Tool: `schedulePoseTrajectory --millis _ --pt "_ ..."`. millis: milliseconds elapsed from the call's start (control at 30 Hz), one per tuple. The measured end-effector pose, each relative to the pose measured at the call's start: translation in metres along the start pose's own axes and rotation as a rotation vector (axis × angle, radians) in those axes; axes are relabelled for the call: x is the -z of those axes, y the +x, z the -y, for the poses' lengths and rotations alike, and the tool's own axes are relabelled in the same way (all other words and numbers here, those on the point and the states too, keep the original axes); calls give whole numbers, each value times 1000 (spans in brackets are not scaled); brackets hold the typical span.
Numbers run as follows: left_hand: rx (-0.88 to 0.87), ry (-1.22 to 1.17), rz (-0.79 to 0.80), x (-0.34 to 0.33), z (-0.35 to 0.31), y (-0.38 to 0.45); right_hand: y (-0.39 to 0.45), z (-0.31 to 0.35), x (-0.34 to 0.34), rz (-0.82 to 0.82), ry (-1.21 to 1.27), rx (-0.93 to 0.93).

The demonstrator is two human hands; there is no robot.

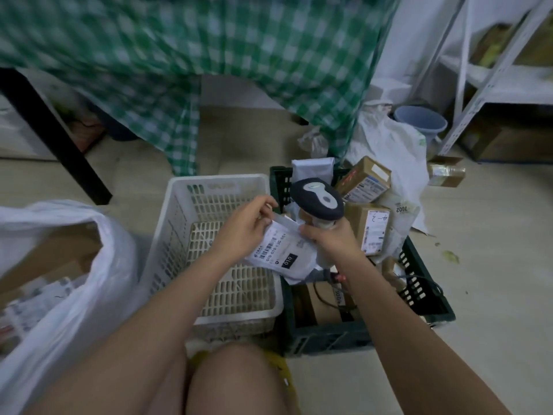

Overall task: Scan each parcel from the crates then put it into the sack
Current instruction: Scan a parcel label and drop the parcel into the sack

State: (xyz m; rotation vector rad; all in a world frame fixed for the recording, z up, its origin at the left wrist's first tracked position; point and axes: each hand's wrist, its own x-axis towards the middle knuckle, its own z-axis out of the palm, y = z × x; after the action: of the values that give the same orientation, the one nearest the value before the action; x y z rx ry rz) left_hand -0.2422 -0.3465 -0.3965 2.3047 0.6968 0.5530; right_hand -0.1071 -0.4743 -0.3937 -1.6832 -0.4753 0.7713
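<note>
My left hand (244,226) pinches the top edge of a white soft parcel (284,254) with a barcode label, held over the gap between two crates. My right hand (329,239) grips the handle of a dark handheld scanner (317,198), whose head sits just above the parcel; the thumb touches the parcel's right edge. The white crate (179,223) on the left shows only its slotted floor. The dark green crate (425,298) on the right holds several brown boxes (371,232) and a white bag parcel. The white sack (89,283) gapes open at the left with parcels inside.
A table with a green checked cloth (185,70) and a black leg (54,136) stands ahead. More boxes (446,172), a crumpled white bag and a grey bucket (420,119) lie by white metal shelving (493,79) at the right. My knees (233,381) are in front.
</note>
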Motion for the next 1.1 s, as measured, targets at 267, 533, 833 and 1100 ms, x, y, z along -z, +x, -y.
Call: schedulePoseTrajectory --millis 267,533,833,1100 --pt "114 -318 -206 53 1 -37 -33 21 -64 101 -78 39" --pt "332 -213 -421 78 30 -59 -33 20 -103 -4 9 -15" --pt "596 -732 -193 69 78 -76 -7 6 -124 -121 93 -94" --pt "602 -601 -343 61 96 -65 7 -4 -130 -132 16 -62"
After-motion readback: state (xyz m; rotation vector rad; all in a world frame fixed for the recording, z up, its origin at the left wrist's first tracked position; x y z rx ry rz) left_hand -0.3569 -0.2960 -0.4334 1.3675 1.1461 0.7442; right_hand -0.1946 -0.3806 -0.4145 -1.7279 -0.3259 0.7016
